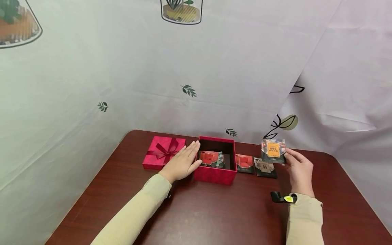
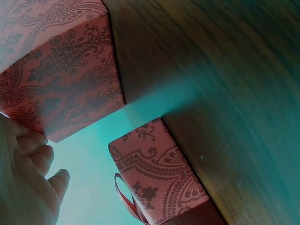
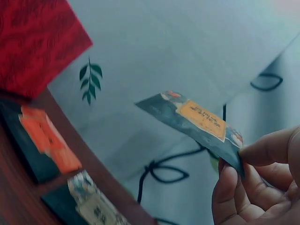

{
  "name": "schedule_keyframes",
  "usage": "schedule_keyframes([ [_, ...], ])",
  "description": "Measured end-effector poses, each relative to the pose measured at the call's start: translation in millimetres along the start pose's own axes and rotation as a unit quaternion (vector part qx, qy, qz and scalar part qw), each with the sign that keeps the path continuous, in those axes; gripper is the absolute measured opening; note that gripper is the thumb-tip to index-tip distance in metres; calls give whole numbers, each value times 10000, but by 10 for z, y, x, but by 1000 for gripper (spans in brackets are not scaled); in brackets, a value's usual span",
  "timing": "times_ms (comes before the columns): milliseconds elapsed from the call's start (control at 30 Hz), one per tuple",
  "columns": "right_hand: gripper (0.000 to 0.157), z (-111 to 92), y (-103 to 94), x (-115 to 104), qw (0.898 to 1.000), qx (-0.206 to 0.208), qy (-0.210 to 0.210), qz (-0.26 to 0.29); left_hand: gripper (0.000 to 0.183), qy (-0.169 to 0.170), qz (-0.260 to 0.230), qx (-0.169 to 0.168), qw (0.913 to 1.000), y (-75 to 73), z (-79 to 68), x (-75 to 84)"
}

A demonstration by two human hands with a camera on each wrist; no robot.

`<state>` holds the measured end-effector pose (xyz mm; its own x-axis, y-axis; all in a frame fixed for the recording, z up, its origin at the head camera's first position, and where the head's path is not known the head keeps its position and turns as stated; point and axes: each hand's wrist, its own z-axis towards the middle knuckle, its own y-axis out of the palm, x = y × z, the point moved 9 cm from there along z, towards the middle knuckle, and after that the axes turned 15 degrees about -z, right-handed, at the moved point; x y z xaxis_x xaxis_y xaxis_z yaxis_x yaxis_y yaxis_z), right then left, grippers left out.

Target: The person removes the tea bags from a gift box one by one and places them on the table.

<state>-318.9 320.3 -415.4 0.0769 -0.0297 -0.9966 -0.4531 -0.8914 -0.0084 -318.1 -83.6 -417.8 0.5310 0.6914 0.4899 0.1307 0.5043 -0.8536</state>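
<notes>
Between thumb and fingers, my right hand [image 1: 298,170] pinches a small square sachet [image 1: 273,150] by its edge, with an orange label, raised above the table. In the right wrist view the sachet [image 3: 197,124] is tilted, its label facing up. My left hand [image 1: 182,162] rests with straight fingers along the left side of a red open box [image 1: 215,176]. Inside the box lie sachets [image 1: 211,159], the top one with a red label. To the right of the box, a red-labelled sachet [image 1: 245,163] and a beige-labelled sachet [image 1: 265,167] lie side by side on the table.
The box's red lid [image 1: 156,153], topped with a dark red ribbon bow, lies left of the box behind my left hand. A patterned white cloth [image 1: 196,68] hangs behind the brown table [image 1: 220,214]. A black strap [image 1: 283,197] circles my right wrist.
</notes>
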Motion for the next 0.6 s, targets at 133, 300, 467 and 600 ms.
schedule_keyframes([
  [133,21,59,-142,114,9996,171,197,-91,73,8,-36,2,10000,2,4,0],
  [300,22,114,-293,293,9978,241,584,-202,73,2,-65,27,10000,-1,4,-8],
  [467,26,162,-439,444,9954,384,846,-245,73,-22,-56,-3,10000,9,6,-15],
  [600,26,201,-575,530,9914,604,910,-723,73,-29,-61,-14,10000,11,14,-13],
])
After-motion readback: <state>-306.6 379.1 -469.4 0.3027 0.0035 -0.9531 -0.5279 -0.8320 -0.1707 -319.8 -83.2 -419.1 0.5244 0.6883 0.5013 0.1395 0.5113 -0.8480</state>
